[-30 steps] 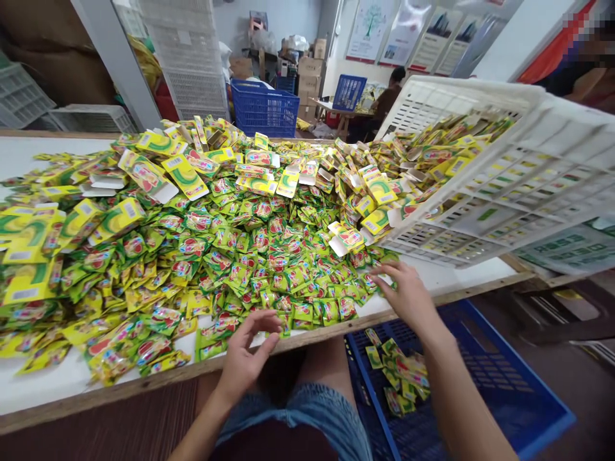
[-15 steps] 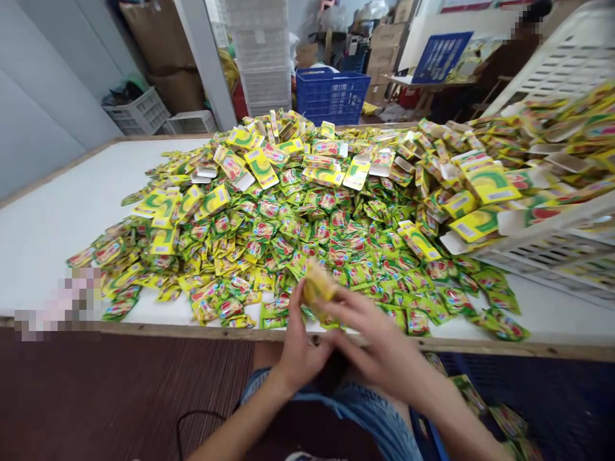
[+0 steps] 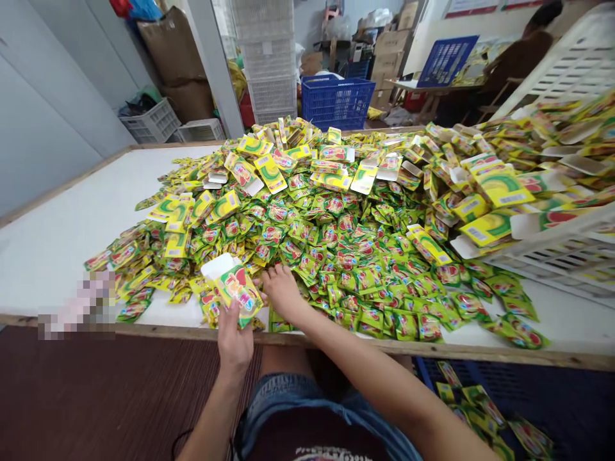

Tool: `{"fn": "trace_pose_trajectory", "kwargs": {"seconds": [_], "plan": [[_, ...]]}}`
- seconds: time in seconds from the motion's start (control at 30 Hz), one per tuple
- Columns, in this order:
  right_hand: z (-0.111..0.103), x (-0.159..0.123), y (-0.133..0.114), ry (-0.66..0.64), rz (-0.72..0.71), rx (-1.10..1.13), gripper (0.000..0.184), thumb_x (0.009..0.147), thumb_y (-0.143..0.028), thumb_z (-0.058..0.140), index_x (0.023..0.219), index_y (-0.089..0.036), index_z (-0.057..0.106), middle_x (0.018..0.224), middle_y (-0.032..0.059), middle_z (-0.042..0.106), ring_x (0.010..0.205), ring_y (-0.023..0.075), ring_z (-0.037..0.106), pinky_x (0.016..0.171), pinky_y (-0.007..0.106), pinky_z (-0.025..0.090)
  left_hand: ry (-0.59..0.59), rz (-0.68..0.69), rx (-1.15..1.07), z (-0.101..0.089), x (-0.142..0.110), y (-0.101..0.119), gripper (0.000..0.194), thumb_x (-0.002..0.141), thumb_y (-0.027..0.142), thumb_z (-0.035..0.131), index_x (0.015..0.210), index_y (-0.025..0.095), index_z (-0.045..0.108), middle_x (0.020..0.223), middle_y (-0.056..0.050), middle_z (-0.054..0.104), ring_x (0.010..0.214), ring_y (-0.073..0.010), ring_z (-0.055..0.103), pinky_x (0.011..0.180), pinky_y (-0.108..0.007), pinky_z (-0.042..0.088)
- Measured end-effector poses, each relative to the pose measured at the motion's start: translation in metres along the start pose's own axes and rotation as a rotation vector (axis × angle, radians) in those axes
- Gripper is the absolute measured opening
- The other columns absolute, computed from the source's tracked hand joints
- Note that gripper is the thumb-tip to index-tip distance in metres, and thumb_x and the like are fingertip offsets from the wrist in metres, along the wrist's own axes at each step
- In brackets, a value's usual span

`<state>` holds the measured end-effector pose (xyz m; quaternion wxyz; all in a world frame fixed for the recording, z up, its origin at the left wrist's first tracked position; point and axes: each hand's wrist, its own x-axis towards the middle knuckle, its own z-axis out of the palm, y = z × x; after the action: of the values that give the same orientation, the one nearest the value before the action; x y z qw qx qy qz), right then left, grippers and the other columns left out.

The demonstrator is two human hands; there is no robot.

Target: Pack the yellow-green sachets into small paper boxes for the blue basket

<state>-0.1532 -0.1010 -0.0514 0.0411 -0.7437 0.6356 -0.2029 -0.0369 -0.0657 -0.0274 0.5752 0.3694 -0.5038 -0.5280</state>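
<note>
My left hand (image 3: 235,342) is closed around a small yellow-green cardboard box (image 3: 240,294) with watermelon pictures, tilted above the table's front edge. Its white flap stands open at the upper left. Just right of the box, my right hand (image 3: 284,296) lies on a heap of green and yellow sachets (image 3: 355,256), fingers bent downward and slightly apart. Its fingertips are partly lost among the sachets, and nothing shows in its grasp. Flattened or unfilled-looking boxes (image 3: 271,173) of the same print lie on top of the heap.
A white crate (image 3: 567,250) full of boxes lies tipped at the right of the white table (image 3: 52,256). Below the wooden edge, a blue crate (image 3: 480,378) holds several packets. A blue basket (image 3: 336,102) and stacked white crates (image 3: 269,64) stand behind. A person (image 3: 516,61) sits at the back right.
My hands have moved apart. The left has carried the box leftward, where its open flap shows; the right has left the box and reached onto the sachets. The view has shifted slightly.
</note>
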Motion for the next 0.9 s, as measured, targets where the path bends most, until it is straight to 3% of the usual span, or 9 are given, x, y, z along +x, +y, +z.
{"fn": "trace_pose_trajectory", "kwargs": {"seconds": [0.17, 0.23, 0.3, 0.43, 0.53, 0.63, 0.73, 0.8, 0.9], "plan": [[0.002, -0.001, -0.003, 0.064, -0.010, -0.026, 0.021, 0.087, -0.017, 0.049, 0.106, -0.010, 0.053, 0.096, 0.0144, 0.058, 0.091, 0.0259, 0.047, 0.079, 0.038, 0.034, 0.008, -0.166, -0.269, 0.000, 0.000, 0.003, 0.044, 0.075, 0.042, 0.067, 0.113, 0.020, 0.059, 0.101, -0.008, 0.068, 0.085, -0.0222, 0.067, 0.079, -0.035, 0.054], [-0.009, -0.012, -0.001, 0.086, -0.044, -0.017, 0.015, 0.090, -0.021, 0.047, 0.102, -0.016, 0.055, 0.096, 0.0102, 0.058, 0.092, 0.0236, 0.047, 0.080, 0.037, 0.034, 0.010, -0.199, -0.325, 0.001, 0.001, 0.004, 0.045, 0.075, 0.045, 0.066, 0.112, 0.019, 0.060, 0.099, -0.008, 0.069, 0.085, -0.0227, 0.066, 0.078, -0.035, 0.055], [-0.024, -0.028, 0.007, 0.191, -0.045, 0.074, 0.013, 0.092, -0.023, 0.045, 0.093, -0.020, 0.057, 0.092, 0.0059, 0.060, 0.091, 0.0213, 0.048, 0.082, 0.036, 0.034, 0.016, -0.216, -0.359, 0.001, 0.001, 0.005, 0.044, 0.077, 0.048, 0.062, 0.111, 0.019, 0.061, 0.096, -0.008, 0.069, 0.083, -0.0226, 0.067, 0.075, -0.034, 0.055], [-0.070, -0.071, 0.054, 0.518, 0.092, 0.518, 0.009, 0.091, -0.019, 0.044, 0.087, -0.021, 0.052, 0.098, 0.0045, 0.063, 0.093, 0.0190, 0.055, 0.082, 0.035, 0.040, -0.086, -0.283, -0.328, 0.003, -0.002, 0.002, 0.038, 0.076, 0.038, 0.066, 0.109, 0.019, 0.062, 0.098, -0.007, 0.069, 0.082, -0.0225, 0.067, 0.072, -0.033, 0.056], [-0.110, -0.102, 0.108, 0.536, 0.304, 0.672, 0.007, 0.091, -0.025, 0.043, 0.097, -0.021, 0.045, 0.097, 0.0044, 0.062, 0.065, 0.0134, 0.057, 0.057, 0.026, 0.043, -0.186, -0.387, -0.287, 0.010, -0.009, -0.006, 0.034, 0.074, 0.030, 0.069, 0.105, 0.018, 0.064, 0.096, -0.008, 0.069, 0.083, -0.0231, 0.066, 0.073, -0.034, 0.055], [-0.142, -0.122, 0.149, 0.407, 0.379, 0.485, 0.016, 0.086, -0.030, 0.052, 0.099, -0.021, 0.049, 0.088, 0.0021, 0.060, 0.058, 0.0117, 0.051, 0.051, 0.024, 0.037, -0.255, -0.473, -0.232, 0.023, -0.020, -0.015, 0.034, 0.069, 0.031, 0.073, 0.098, 0.014, 0.066, 0.090, -0.009, 0.070, 0.080, -0.0242, 0.067, 0.074, -0.036, 0.054], [-0.154, -0.129, 0.163, 0.140, 0.331, 0.318, 0.026, 0.080, -0.027, 0.058, 0.104, -0.021, 0.050, 0.067, -0.0044, 0.053, 0.053, 0.0114, 0.045, 0.051, 0.023, 0.032, -0.317, -0.524, -0.164, 0.038, -0.031, -0.023, 0.037, 0.067, 0.033, 0.075, 0.097, 0.012, 0.066, 0.086, -0.010, 0.071, 0.079, -0.0242, 0.067, 0.077, -0.035, 0.052], [-0.149, -0.128, 0.163, 0.014, 0.305, 0.300, 0.030, 0.077, -0.025, 0.061, 0.105, -0.021, 0.050, 0.058, -0.0072, 0.046, 0.052, 0.0118, 0.042, 0.051, 0.023, 0.030, -0.358, -0.557, -0.149, 0.047, -0.036, -0.027, 0.039, 0.068, 0.033, 0.075, 0.098, 0.011, 0.064, 0.087, -0.010, 0.071, 0.080, -0.0236, 0.067, 0.077, -0.033, 0.051], [-0.125, -0.127, 0.160, 0.071, 0.409, 0.364, 0.027, 0.075, -0.030, 0.062, 0.099, -0.019, 0.055, 0.058, -0.0062, 0.046, 0.054, 0.0129, 0.045, 0.051, 0.023, 0.033, -0.395, -0.577, -0.154, 0.054, -0.041, -0.032, 0.040, 0.068, 0.034, 0.075, 0.098, 0.011, 0.063, 0.090, -0.011, 0.071, 0.081, -0.0230, 0.067, 0.077, -0.032, 0.050]]}}
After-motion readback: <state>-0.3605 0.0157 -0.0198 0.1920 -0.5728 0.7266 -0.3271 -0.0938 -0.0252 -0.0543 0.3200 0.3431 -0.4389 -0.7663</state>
